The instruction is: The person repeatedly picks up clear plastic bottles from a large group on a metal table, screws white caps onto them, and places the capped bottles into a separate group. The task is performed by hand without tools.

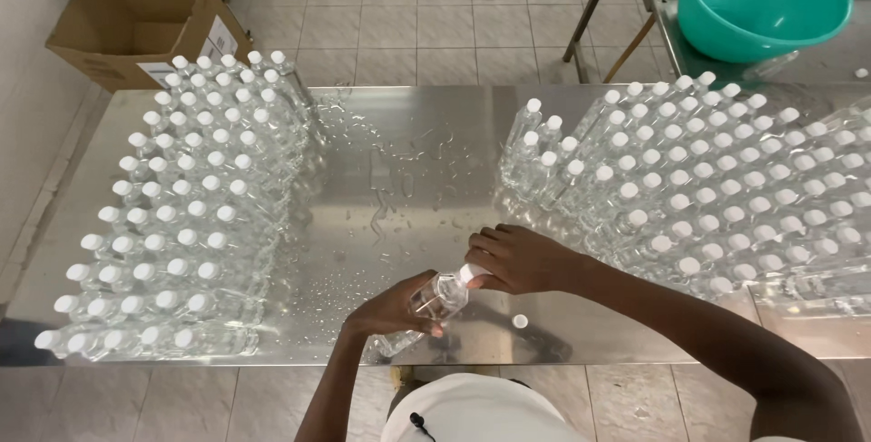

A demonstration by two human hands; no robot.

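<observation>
Centrally, at the near edge of the wet steel table [408, 133], your left hand [395, 309] is closed round the body of a small clear plastic bottle [434, 301] held tilted, while your right hand [522, 259] pinches its white cap [472, 272]. Judge it light, thin-walled and likely slippery with water: grip the body firmly without crushing it, fingers on the cap. Capped bottles [172, 215] stand massed left and right; one loose white cap [519, 321] lies just right of the hands.
</observation>
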